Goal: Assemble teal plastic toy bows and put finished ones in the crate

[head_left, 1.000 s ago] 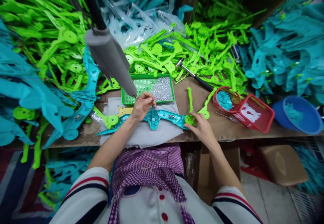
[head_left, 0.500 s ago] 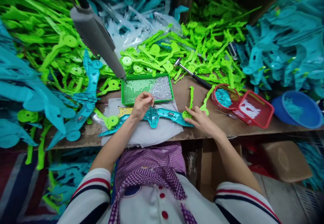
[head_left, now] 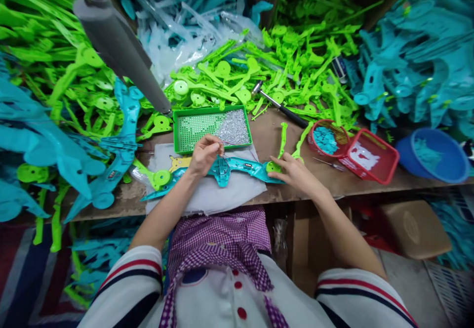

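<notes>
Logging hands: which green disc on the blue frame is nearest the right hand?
The right-end disc on the blue frame, beside the right hand; the left-end disc lies farther off.

A glossy, smooth plastic finish is shown at the centre by the teal piece (head_left: 251, 168); a duller plastic is seen in the lime disc (head_left: 271, 167) at its right end. Soft, matt, creased material is shown by the cloth (head_left: 211, 200), while a rough, worn, wood-like surface is presented by the bench (head_left: 124, 198). Bright metal is seen in the small bits (head_left: 236, 127) and hammer head (head_left: 256, 88). Matt grey plastic is shown, upper left, by the hanging tool (head_left: 116, 51).
</notes>
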`<state>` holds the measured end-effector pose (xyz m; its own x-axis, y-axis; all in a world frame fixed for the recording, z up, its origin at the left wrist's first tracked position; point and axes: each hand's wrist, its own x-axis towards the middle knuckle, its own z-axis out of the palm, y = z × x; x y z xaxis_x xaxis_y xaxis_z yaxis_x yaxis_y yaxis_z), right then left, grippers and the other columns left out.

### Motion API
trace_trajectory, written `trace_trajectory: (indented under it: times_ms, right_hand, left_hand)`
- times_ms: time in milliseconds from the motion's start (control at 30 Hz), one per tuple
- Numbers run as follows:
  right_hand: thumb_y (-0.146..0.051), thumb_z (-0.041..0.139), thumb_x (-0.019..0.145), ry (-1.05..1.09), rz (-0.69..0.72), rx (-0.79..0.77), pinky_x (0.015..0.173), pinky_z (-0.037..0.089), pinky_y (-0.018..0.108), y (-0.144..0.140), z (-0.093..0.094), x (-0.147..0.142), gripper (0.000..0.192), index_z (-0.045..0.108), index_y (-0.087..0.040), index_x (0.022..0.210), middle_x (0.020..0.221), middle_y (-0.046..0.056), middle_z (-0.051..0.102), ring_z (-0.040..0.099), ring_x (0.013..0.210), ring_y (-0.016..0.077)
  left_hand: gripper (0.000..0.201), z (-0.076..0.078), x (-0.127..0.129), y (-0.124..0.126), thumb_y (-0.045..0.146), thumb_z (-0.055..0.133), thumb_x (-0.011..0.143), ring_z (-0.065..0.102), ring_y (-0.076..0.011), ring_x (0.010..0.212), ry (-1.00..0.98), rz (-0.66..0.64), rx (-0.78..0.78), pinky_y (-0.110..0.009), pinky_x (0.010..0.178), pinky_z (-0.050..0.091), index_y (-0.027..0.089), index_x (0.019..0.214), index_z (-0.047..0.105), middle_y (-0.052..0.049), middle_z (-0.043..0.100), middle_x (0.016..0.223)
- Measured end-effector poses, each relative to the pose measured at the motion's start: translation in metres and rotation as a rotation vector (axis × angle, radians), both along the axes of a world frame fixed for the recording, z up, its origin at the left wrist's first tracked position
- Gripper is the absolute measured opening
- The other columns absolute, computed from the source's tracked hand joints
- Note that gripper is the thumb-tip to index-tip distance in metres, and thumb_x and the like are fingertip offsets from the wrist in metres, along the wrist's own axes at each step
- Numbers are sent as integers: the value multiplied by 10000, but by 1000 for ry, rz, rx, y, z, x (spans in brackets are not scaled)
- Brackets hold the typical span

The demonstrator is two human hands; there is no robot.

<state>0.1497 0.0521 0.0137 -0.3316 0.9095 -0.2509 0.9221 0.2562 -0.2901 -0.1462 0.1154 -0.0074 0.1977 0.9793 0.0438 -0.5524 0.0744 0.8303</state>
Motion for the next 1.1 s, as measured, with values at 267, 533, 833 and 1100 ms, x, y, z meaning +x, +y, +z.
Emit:
trace_trajectory:
  times_ms: [267,533,833,1100]
  right_hand:
    - [-573,471,964,-50,20,73,857,465,428,7,0,-8,620,569,-149,1405,1109,149,605,632,983,309]
    - [-540,481,966,-11,0,73,850,470,453,0,-9,-7,620,537,-129,1428,1108,166,611,611,1010,322]
    - [-553,514,948,265,-263,370,1085,383,560,8,-11,-80,714,292,-277,1567,1540,157,394,355,1438,343]
    - [-521,282,1032,799,-578,423,905,517,364,43,9,-108,476,646,-215,1013,1003,82,718,668,964,185]
  left_hand:
    - [226,-6,-2,1,393,763,754,591,-121,606,298,-15,122,-255,603,470,197,763,650,16,644,667]
    - [111,-21,8,-12,284,637,925,659,-168,825,982,-194,732,-327,778,503,207,888,707,-40,723,863]
    - [44,1,-4,-13,255,749,850,697,-148,787,348,-223,612,-281,696,572,229,884,761,-43,736,851]
    - [225,-7,-9,-10,443,813,741,594,-143,634,270,-95,294,-275,574,475,227,736,753,-36,674,710]
